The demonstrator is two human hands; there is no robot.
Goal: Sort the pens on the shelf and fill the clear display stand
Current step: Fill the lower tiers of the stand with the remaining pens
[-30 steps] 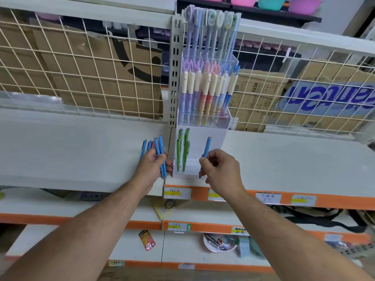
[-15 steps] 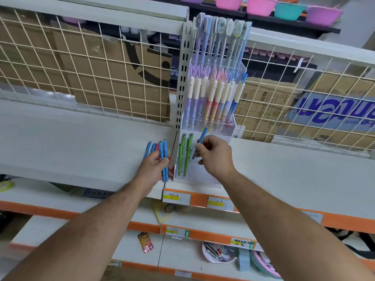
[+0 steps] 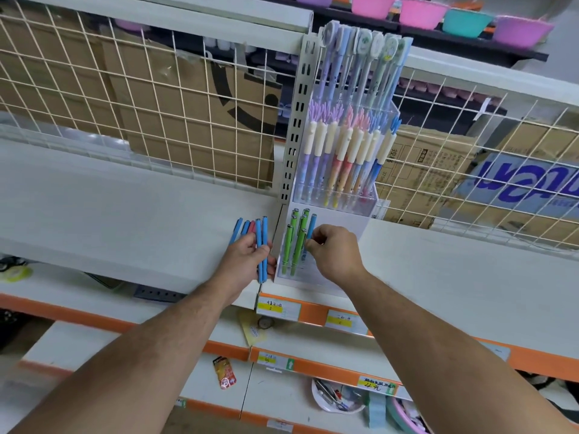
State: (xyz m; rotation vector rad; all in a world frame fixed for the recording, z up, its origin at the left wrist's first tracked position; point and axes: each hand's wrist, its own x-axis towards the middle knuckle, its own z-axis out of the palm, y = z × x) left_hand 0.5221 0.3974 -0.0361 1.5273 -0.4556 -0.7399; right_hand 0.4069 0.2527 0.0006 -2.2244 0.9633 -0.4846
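Mid-frame, the right hand (image 3: pixel 332 252), pinching a slim blue plastic pen (image 3: pixel 312 225), needed to slot it upright beside the slim green plastic pens (image 3: pixel 293 242) in the clear plastic display stand (image 3: pixel 351 220), while the left hand (image 3: pixel 247 260) gripped a bundle of blue pens (image 3: pixel 260 239).

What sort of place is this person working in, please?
Most likely a retail shop's stationery aisle: yellow-and-white paper price labels line the orange shelf edges, a clear plastic display stand holds pastel pens, and brown cardboard cartons sit behind.
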